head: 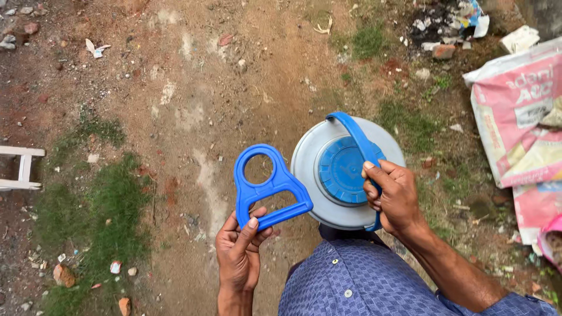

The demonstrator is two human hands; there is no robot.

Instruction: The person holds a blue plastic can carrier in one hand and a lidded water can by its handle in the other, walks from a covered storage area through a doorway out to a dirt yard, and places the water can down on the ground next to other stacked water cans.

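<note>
My left hand (240, 246) grips the straight bar of a loose blue plastic carry handle (266, 186) with a round ring at its top. It is held upright just left of a large grey water jar (319, 169) seen from above, with a blue screw cap (342, 171) in its middle. My right hand (393, 197) is closed around the blue strap handle (354, 133) that arches over the jar's top. The jar hangs or stands in front of my blue patterned shirt (351, 284).
Bare reddish dirt with grass patches (105, 205) and small stones lies below. Pink and white sacks (518, 117) lie at the right. A white wooden frame (20, 168) pokes in at the left edge. Litter and ash sit at the top right.
</note>
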